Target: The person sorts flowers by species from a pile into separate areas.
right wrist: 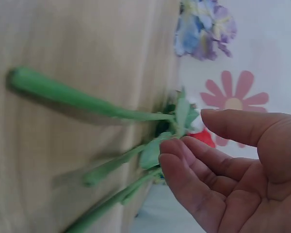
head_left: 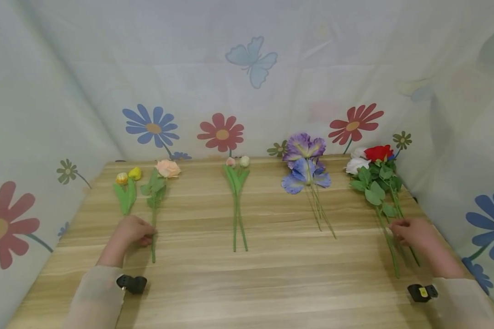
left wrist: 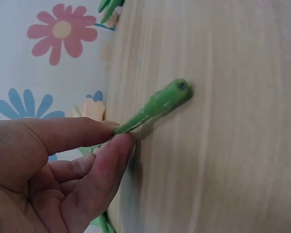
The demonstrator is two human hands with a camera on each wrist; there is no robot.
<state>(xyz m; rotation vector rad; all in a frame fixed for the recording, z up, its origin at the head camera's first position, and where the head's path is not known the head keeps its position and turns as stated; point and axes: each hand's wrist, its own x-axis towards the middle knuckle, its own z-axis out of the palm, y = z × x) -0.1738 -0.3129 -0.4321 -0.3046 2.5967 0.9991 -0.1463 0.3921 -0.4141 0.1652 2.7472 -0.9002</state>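
My left hand [head_left: 131, 230] pinches the stem of a peach artificial rose [head_left: 168, 168] between thumb and fingertips, as the left wrist view shows close up near the green stem's end [left wrist: 169, 99]. My right hand [head_left: 413, 235] is by the stems of several roses, white [head_left: 357, 165] and red [head_left: 379, 152], at the table's right. Its thumb and fingers stand apart in the right wrist view, where a green stem [right wrist: 68, 94] lies beyond the fingertips, apparently not gripped. Part of the rose stems passes behind this hand in the head view.
Two yellowish tulips [head_left: 125, 194] lie left of the peach rose. Two pale tulips [head_left: 236, 183] with crossed stems lie mid-table. Purple and blue irises [head_left: 306, 176] lie right of them. Flower-printed cloth [head_left: 251, 100] hangs around the wooden table [head_left: 280, 283].
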